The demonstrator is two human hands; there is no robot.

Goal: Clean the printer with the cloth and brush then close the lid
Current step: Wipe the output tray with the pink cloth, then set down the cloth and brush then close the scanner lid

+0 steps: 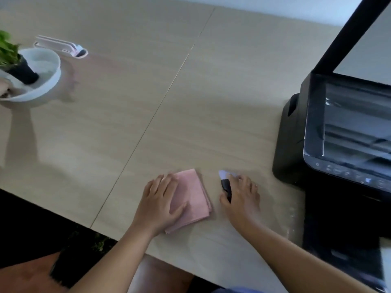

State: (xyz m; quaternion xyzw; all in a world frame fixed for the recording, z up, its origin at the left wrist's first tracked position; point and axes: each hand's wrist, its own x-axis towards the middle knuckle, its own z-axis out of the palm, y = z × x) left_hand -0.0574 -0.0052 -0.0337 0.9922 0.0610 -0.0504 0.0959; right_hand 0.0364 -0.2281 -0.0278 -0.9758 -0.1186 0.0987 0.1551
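The job looks to be at its very start: both tools lie on the counter (148,102) and nothing is touching the printer (296,144) yet. The left hand (158,199) rests flat on the folded pink cloth (194,197), fingers straight and thumb laid across its near corner, so that grip is wide and merely pressing. The right hand (243,197) lies over the brush (226,183), thumb against the black handle and pale bristles poking out past the fingertips. The blur stops me telling whether that grip has closed round it.

Cloth and brush sit near each other at the counter's near edge, just left of the printer, whose lid (349,34) stands raised over the bare scanner glass (355,127).

Next, I reckon, one tool must be lifted and carried right to the glass. The cloth needs pinching at an edge so the folds stay together. The raised lid wants a wide berth.

By my count there is one cloth, one brush, one printer with one lid, and two hands. Far off to the left stand one white bowl (50,66) holding one small potted plant (8,51), and one pink-and-white gadget (63,46) I cannot identify.
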